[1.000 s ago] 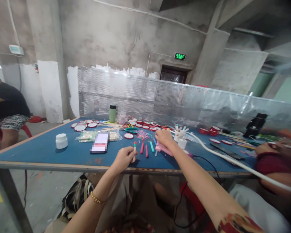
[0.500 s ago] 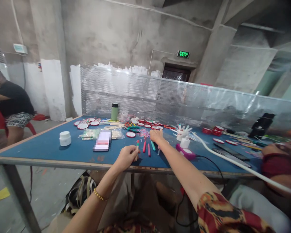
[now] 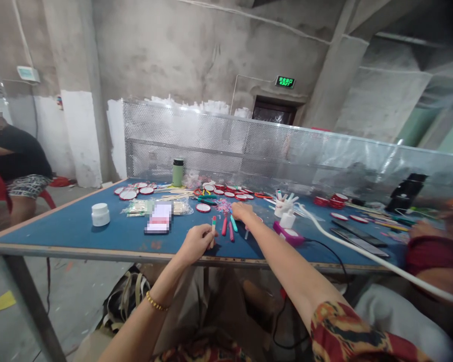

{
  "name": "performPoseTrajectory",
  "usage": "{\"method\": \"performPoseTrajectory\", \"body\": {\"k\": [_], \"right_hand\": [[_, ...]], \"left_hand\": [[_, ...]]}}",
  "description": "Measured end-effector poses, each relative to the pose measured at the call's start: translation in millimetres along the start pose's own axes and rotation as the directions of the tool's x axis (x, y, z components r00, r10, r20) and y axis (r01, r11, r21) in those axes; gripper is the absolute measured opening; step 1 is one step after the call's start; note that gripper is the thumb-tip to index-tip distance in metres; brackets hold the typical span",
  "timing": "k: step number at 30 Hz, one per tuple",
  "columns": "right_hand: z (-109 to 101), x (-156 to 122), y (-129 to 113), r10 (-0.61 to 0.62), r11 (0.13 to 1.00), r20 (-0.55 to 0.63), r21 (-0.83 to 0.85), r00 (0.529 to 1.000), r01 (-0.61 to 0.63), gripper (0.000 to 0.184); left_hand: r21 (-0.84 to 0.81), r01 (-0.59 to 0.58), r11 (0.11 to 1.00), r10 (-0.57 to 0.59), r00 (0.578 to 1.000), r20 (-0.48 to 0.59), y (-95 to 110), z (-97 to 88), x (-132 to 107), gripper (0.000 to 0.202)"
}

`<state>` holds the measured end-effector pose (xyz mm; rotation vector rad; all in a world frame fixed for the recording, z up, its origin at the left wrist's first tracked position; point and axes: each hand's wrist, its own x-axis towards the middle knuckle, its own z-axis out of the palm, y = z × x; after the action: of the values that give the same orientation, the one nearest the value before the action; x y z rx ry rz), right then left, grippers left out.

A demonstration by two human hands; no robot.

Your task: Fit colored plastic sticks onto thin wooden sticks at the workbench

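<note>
"Since you read me from the left, what comes first?"

"A white jar point(image 3: 100, 214) on the blue table point(image 3: 60, 234), well apart from me. Then my left hand point(image 3: 195, 245), its fingers point(image 3: 205, 236) pinched together on a thin stick point(image 3: 213, 227), held upright at the table's near edge."

"And the right?"

"My right hand point(image 3: 242, 211) lies just beyond, down among the loose coloured sticks point(image 3: 224, 227). Whether its fingers grip anything, I cannot tell. A pink device point(image 3: 287, 235) sits near, to its right."
</note>
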<state>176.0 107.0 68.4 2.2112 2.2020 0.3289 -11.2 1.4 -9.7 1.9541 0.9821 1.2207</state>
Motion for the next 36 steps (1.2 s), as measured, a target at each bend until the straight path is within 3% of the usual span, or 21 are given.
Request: {"method": "performPoseTrajectory", "body": {"k": [4,8,13,14,16,17,20,22,28,31,36], "right_hand": [[-2.1,-1.7,-4.1,0.034,0.998,0.0,0.059,0.999,-0.034,0.033],[-19.6,-3.4,2.5,0.049,0.987,-0.074,0.154,0.996,-0.037,0.034],[-55.5,-24.6,34.7,-0.001,0.932,-0.177,0.356,0.984,0.065,0.072],[-60.9,-33.1,42.5,-0.02,0.898,-0.215,0.425,0.976,0.112,0.07],[-66.4,-53.8,55.5,-0.06,0.595,-0.358,0.737,0.932,0.321,0.053],[-66.0,-65.4,59.8,-0.046,0.443,-0.407,0.81,0.912,0.384,0.042],[-52.9,-100.5,60.7,-0.004,0.113,-0.473,0.875,0.881,0.47,0.032],[-37.0,-119.5,51.8,-0.012,-0.037,-0.469,0.883,0.883,0.469,0.033],[3.2,-139.0,4.6,-0.1,-0.238,-0.538,0.83,0.837,0.505,0.047],[5.8,-133.9,-16.5,-0.084,-0.249,-0.558,0.814,0.825,0.525,0.052],[5.4,-122.3,-40.6,0.23,-0.165,-0.511,0.818,0.829,0.55,0.025]], "left_hand": [[-0.011,0.0,1.0,0.0,1.0,0.005,-2.4,0.1,0.2,0.027],[-0.026,0.003,1.0,-0.002,1.0,0.013,-2.4,-0.2,-0.4,0.027],[-0.051,0.003,0.999,-0.002,1.0,0.002,-3.7,1.0,0.3,0.028],[-0.047,0.0,0.999,0.0,1.0,-0.002,-4.5,1.2,0.5,0.028],[-0.039,0.001,0.999,-0.002,1.0,-0.012,-6.1,1.6,0.8,0.029],[-0.037,0.006,0.999,-0.006,1.0,-0.016,-6.6,1.7,0.8,0.029],[-0.04,0.016,0.999,-0.017,1.0,-0.02,-6.0,1.3,0.2,0.029],[-0.055,0.022,0.998,-0.023,1.0,-0.014,-3.6,0.5,-0.1,0.03],[-0.144,0.077,0.987,-0.077,0.997,0.01,3.0,-0.2,1.5,0.023],[-0.17,0.102,0.98,-0.102,0.995,0.01,1.7,1.0,3.2,0.023],[-0.185,0.119,0.976,-0.121,0.993,0.001,-2.4,2.2,5.5,0.023]]}}
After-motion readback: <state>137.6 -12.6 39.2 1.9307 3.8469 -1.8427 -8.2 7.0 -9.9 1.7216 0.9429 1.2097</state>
